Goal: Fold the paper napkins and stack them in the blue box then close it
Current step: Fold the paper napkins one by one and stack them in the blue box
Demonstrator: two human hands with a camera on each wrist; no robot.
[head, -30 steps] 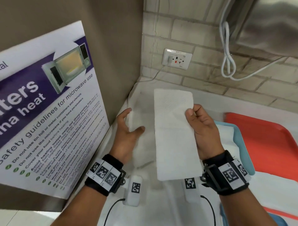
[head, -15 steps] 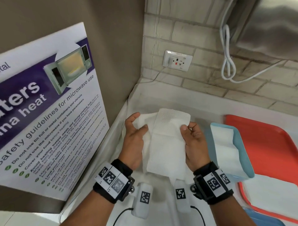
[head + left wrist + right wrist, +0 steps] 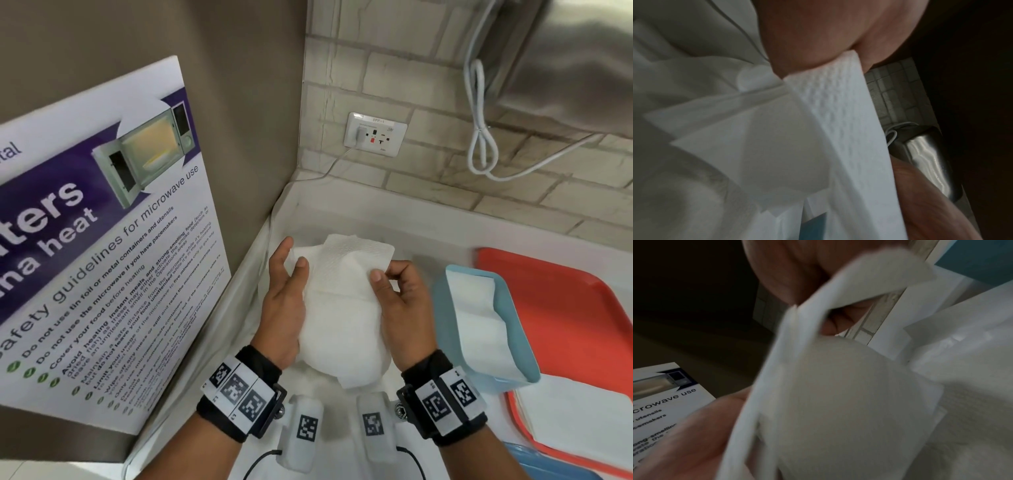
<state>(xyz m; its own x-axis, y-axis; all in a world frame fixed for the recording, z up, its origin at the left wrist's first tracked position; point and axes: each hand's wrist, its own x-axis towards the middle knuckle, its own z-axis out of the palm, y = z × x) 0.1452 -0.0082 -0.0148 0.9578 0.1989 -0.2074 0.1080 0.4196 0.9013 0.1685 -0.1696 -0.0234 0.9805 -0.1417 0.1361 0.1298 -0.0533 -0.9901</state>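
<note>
Two hands, left hand (image 3: 286, 308) and right hand (image 3: 399, 308), pinch one napkin (image 3: 342, 308) (bowed).

A white wall socket (image 3: 375, 134) sat in a pale brick-patterned wall (image 3: 428, 85), with a plug in its left side and a thin cable running down and left from it toward the corner of the white desk (image 3: 394, 219) below. To the left of the socket stood a plain brown panel (image 3: 205, 68), and against it leaned a microwave safety poster (image 3: 102, 240) in white and purple. To the right of the socket a looped white cord (image 3: 479, 137) hung beneath a brushed steel appliance (image 3: 582, 61), and lower right of it an orange tray (image 3: 565, 308) lay on the desk.
</note>
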